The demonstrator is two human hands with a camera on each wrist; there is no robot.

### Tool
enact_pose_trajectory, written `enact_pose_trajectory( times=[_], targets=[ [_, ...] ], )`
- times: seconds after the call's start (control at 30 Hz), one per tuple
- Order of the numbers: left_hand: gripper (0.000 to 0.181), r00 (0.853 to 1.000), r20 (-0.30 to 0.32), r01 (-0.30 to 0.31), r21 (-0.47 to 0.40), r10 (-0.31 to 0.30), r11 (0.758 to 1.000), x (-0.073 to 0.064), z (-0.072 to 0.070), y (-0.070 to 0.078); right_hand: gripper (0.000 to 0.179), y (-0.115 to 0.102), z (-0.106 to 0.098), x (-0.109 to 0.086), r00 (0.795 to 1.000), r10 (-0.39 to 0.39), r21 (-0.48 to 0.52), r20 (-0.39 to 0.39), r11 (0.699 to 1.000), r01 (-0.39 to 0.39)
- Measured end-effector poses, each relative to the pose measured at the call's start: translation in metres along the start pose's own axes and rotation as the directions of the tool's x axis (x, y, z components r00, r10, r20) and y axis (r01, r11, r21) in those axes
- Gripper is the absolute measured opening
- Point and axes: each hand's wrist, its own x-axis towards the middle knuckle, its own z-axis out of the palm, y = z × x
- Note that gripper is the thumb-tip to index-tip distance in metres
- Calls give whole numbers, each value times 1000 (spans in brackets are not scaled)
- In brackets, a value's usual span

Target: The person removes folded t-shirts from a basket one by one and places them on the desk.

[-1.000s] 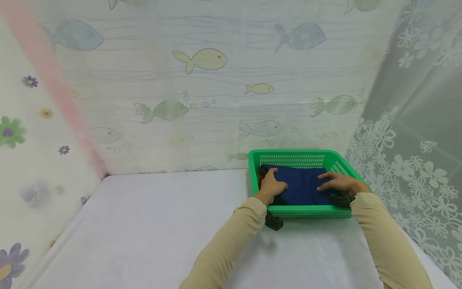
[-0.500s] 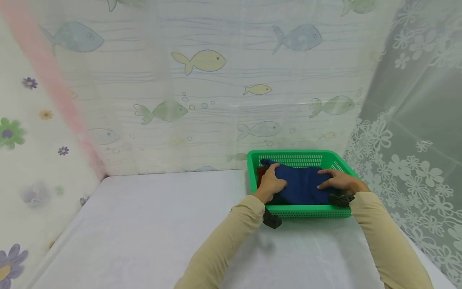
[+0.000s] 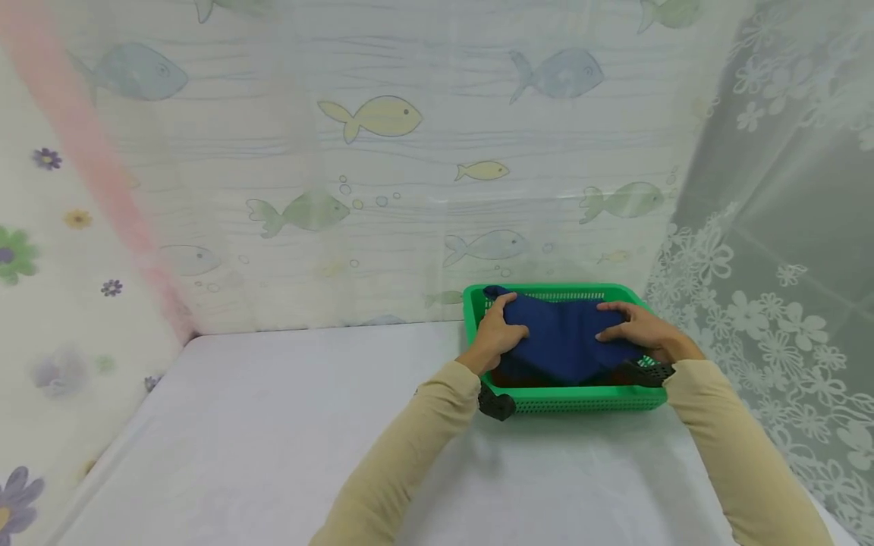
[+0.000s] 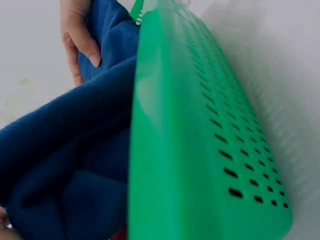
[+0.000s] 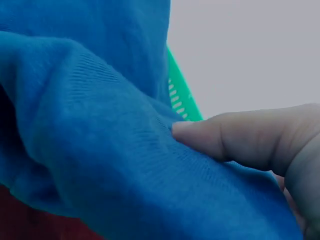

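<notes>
A folded dark blue cloth (image 3: 563,341) with a finely ribbed knit surface is raised partly out of a green plastic basket (image 3: 580,397). My left hand (image 3: 497,334) grips its left end, thumb on the near face. At the other end my right hand (image 3: 642,331) pinches the cloth, and in the right wrist view the thumb (image 5: 235,135) presses on the fabric. The left wrist view shows the cloth (image 4: 65,150) sagging beside the basket wall (image 4: 170,130), with the right hand (image 4: 80,40) holding the far end. Fingers behind the cloth are mostly hidden.
Dark red fabric (image 5: 45,222) lies beneath the blue cloth, inside the basket. The basket stands on a white-covered table (image 3: 307,425), near its back edge. Behind hangs a fish-print curtain (image 3: 382,189), and a flowered lace-like sheet (image 3: 771,326) flanks the right side.
Both hands have taken hold of the blue cloth and raised it; its lower edge has come up and its middle sags. The left hand has shifted slightly left and up, uncovering reddish fabric below.
</notes>
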Motion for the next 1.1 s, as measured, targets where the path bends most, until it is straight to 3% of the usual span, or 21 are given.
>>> enact_pose_trajectory(
  times=[0.13,0.3,0.57,1.1],
  targets=[
    [70,999,30,-9,-30,10,1000,-1,-7,2,80,-5,1,-5,999,-23,-11,-33,1000,22],
    [70,998,58,6,-102,0,995,-4,-14,6,80,-11,3,-14,998,-25,52,-64,998,28],
    [73,998,59,11,-192,0,981,-8,-23,11,81,-20,9,-24,992,-44,89,-122,995,55],
    [73,995,89,-15,-244,38,970,-15,-44,15,83,-30,19,-35,980,-40,154,-193,986,71]
  ],
)
